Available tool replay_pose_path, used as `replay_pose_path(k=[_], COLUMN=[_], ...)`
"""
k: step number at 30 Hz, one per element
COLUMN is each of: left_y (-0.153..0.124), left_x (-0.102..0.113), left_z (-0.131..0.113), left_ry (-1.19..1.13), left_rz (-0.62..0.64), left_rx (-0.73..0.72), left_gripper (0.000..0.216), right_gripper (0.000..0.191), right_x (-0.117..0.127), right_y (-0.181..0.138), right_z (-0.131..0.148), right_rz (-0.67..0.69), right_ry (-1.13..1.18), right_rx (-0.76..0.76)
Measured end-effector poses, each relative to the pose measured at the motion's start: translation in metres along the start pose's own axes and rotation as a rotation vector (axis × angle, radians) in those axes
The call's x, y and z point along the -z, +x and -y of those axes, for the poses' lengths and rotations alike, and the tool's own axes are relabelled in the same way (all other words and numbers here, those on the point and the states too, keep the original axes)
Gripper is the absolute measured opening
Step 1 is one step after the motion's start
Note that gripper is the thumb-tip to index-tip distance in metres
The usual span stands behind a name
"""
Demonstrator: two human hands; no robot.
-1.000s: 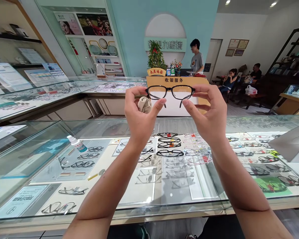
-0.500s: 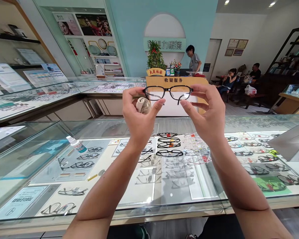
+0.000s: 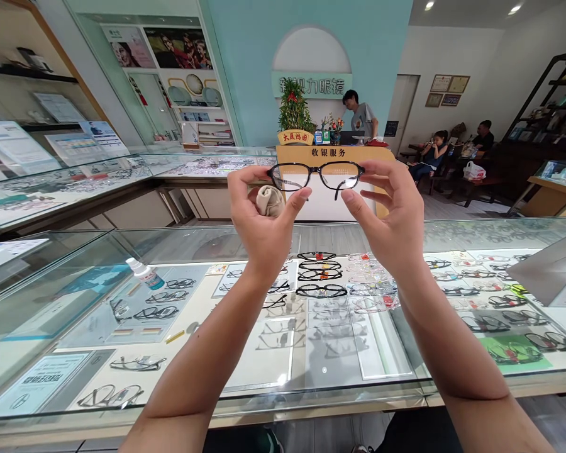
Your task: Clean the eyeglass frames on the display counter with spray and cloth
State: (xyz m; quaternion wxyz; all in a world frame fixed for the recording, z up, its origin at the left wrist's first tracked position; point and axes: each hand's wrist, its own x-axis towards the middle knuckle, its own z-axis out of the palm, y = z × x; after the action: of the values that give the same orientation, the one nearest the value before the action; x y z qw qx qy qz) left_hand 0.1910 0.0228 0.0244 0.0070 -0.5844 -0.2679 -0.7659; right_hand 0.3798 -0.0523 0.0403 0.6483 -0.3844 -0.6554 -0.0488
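Observation:
A pair of black-framed eyeglasses (image 3: 316, 170) is held up in front of me, above the glass display case (image 3: 255, 396). My left hand (image 3: 263, 220) grips its left side between thumb and fingers, and a crumpled beige cloth (image 3: 270, 201) is tucked in the same palm. On the other side, my right hand (image 3: 392, 217) pinches the frame near the right hinge. One temple hangs behind the right lens; the rest of the temples is partly hidden by the fingers. Below the hands, a row of black glasses (image 3: 321, 290) lies in the case.
A spray bottle with blue liquid (image 3: 144, 274) stands on the glass at the left. A tilted grey-white panel (image 3: 554, 267) rises at the right. Behind a wooden counter (image 3: 372, 153) with a plant (image 3: 294, 113), a person (image 3: 361, 116) leans forward; two people sit farther right.
Both hands and the eyeglasses have shifted very slightly to the left. The person behind the counter has leaned further forward and to the left.

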Motion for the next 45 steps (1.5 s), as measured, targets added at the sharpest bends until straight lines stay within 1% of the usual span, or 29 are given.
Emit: replay_pose_path(k=[5, 8, 12, 15, 19, 21, 28, 34, 40, 45], left_y=[0.001, 0.001, 0.001, 0.001, 0.0, 0.0, 0.0, 0.002, 0.001, -0.002], left_x=[0.001, 0.001, 0.001, 0.001, 0.0, 0.0, 0.001, 0.001, 0.0, 0.001], left_z=[0.004, 0.002, -0.001, -0.001, -0.001, -0.002, 0.0, 0.004, 0.004, 0.004], left_ry=[-0.058, -0.02, -0.001, -0.023, 0.031, 0.022, -0.07, -0.071, -0.071, -0.07], left_rz=[0.024, 0.003, -0.017, -0.016, -0.035, -0.041, -0.029, -0.037, -0.049, -0.054], left_rx=[0.001, -0.015, -0.015, -0.024, -0.03, -0.024, -0.016, -0.038, -0.06, -0.104], left_gripper=[0.072, 0.07, 0.069, 0.069, 0.067, 0.067, 0.073, 0.071, 0.069, 0.066], right_gripper=[0.037, 0.035, 0.034, 0.036, 0.038, 0.038, 0.035, 0.038, 0.028, 0.025], right_x=[0.0, 0.001, 0.001, 0.001, 0.001, 0.001, 0.001, 0.002, 0.0, -0.001], right_y=[0.0, 0.0, 0.0, 0.001, 0.001, 0.001, 0.0, 0.0, 0.002, 0.005], right_z=[-0.001, 0.0, 0.0, -0.002, -0.005, -0.005, -0.004, -0.007, -0.01, -0.015], right_rz=[0.004, 0.01, 0.015, 0.025, 0.041, 0.046, 0.044, 0.044, 0.008, -0.023], right_ry=[-0.036, -0.04, -0.008, 0.023, 0.074, 0.088, 0.137, 0.14, 0.196, 0.241], right_rx=[0.031, 0.038, 0.014, -0.016, -0.053, -0.062, -0.07, -0.051, -0.054, -0.093])
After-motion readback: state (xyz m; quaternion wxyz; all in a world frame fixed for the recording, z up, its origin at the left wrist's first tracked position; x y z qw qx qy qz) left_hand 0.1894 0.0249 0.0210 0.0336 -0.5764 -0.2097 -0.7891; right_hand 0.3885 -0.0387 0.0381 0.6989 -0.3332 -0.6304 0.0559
